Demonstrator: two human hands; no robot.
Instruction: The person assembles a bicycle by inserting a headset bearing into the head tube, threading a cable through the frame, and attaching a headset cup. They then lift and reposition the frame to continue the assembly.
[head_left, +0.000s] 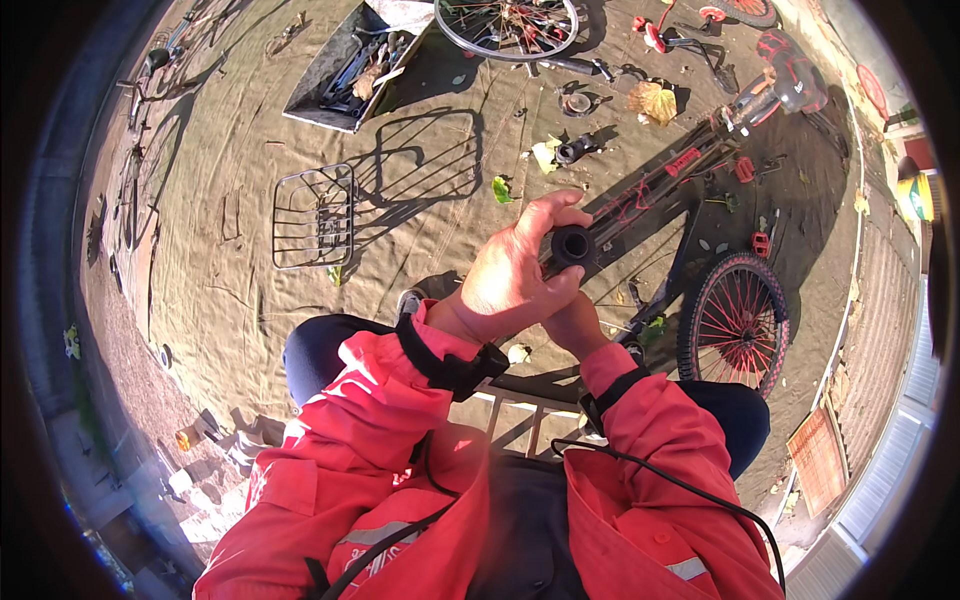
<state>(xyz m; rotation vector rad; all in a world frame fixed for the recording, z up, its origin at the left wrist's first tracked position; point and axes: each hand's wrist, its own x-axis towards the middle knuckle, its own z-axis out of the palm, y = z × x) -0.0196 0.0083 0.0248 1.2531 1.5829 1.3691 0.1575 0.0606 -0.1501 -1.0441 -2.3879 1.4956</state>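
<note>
My left hand is closed round the round, black, hollow tube end of a bicycle frame, its thumb and finger curving about the opening. Close below it, my right hand reaches up to the same end; its fingers are hidden behind the left hand. Away from me to the upper right runs the frame, dark with red markings, as far as a black and red saddle. Red pedals lie beside it. By my right knee is a small wheel with red spokes and a black tyre.
A black wire basket lies left on the ground cloth. Beyond it are a metal tray of tools and a spoked wheel. A black cylindrical part and dry leaves lie ahead. Another bicycle is far left.
</note>
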